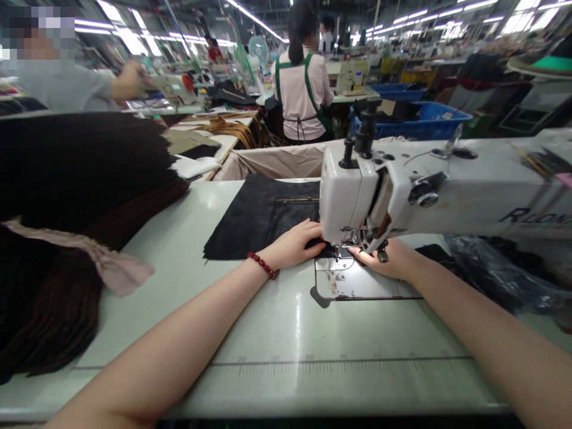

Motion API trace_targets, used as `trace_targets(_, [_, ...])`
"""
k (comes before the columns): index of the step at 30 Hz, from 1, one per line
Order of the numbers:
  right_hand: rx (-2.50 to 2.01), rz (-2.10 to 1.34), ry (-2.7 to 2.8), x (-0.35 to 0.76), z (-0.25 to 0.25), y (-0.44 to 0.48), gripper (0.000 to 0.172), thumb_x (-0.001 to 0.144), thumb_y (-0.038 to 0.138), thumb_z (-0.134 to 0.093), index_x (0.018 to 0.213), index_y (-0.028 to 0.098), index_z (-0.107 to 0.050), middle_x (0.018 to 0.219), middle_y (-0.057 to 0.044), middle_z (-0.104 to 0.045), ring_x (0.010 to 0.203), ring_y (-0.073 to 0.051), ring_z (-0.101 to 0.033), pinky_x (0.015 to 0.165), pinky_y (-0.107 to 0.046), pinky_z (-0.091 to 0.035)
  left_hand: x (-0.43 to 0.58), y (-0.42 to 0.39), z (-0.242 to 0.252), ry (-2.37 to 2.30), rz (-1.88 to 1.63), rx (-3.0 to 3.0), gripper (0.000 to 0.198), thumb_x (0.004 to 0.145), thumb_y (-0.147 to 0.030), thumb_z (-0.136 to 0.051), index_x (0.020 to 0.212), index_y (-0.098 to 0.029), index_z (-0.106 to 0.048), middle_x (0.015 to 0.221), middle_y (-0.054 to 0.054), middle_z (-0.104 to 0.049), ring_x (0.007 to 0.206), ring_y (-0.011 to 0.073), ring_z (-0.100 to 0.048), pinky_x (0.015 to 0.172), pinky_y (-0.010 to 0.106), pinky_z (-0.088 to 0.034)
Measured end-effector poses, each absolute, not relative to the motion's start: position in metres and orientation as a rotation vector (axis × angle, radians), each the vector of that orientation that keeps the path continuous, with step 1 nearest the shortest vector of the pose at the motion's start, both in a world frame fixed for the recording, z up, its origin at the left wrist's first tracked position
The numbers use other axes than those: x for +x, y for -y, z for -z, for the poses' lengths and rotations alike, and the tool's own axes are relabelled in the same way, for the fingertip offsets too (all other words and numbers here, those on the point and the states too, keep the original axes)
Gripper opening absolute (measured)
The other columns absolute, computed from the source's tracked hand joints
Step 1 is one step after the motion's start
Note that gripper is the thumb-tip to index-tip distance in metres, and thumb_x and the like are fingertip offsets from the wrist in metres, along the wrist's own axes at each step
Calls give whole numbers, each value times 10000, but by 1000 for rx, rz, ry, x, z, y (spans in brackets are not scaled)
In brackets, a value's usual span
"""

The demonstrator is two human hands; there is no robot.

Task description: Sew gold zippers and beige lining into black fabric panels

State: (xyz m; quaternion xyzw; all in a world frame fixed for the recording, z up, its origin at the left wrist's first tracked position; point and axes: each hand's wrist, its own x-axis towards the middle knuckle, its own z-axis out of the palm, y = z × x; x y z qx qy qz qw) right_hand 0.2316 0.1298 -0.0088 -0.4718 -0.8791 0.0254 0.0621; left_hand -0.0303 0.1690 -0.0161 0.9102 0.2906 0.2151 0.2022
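Note:
A black fabric panel [241, 223] with a zipper [297, 200] set in it lies on the pale green table, its right part passing under the head of a white sewing machine [346, 190]. My left hand [295, 243] rests flat on the panel just left of the needle, fingers stretched out. On the other side of the presser foot [338, 252], my right hand [386, 259] reaches in with its fingertips at the cloth edge. The machine head partly covers that hand, though its fingers look extended. Under the foot is the metal needle plate [348, 283].
A tall stack of dark cloth pieces [80, 179] stands at the left, with a pale pink strip [102, 256] on it. Clear plastic wrapping [500, 274] lies at the right. Ahead are a co-worker [301, 83] in a green apron and a blue crate [420, 122].

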Motion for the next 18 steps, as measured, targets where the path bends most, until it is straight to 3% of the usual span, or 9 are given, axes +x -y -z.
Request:
trace_targets(3, [-1423,-65,2615,231,8,-129,385,973,408,-405,1054,210,-726,1071,-56,-736,1021,-234,-666,886,-333,-500,-29,-169,16,-820,-600,2531,207,922,-227,-547,1112,-224,-631,1152,47,-645,1152,209,-561,1113,419,-351])
trace_targets(8, [-1445,-15,2535,227,3,-129,333,954,386,-468,951,195,-741,950,-68,-749,956,-231,-685,857,-327,-524,-28,-166,11,-857,-609,2540,229,924,-207,-530,1128,-227,-633,1181,51,-648,1158,213,-566,1115,440,-345])
trace_targets(11, [-1465,80,2466,221,-1,-109,324,969,304,-440,1054,151,-713,1003,-107,-736,1004,-236,-674,880,-353,-527,-29,-162,7,-875,-616,2562,232,922,-201,-537,1125,-247,-640,1198,32,-654,1157,199,-578,1133,438,-325])
trace_targets(14, [-1442,194,2432,218,11,-63,378,980,253,-391,1263,126,-607,1222,-148,-665,1128,-241,-630,930,-392,-524,-30,-160,8,-910,-635,2571,237,925,-218,-551,1142,-264,-637,1209,9,-662,1169,180,-582,1157,421,-296])
trace_targets(16, [-1374,327,2425,225,30,-28,436,961,282,-429,1365,151,-528,1380,-134,-564,1243,-257,-559,1010,-438,-486,-32,-161,10,-939,-642,2568,201,921,-259,-574,1108,-269,-650,1209,-4,-670,1180,173,-585,1161,400,-298])
trace_targets(18, [-1258,454,2488,240,54,-2,509,926,324,-490,1415,184,-487,1428,-109,-518,1249,-266,-556,996,-416,-508,-37,-165,13,-988,-647,2556,172,913,-288,-591,1069,-274,-662,1223,-14,-669,1210,173,-574,1164,392,-299])
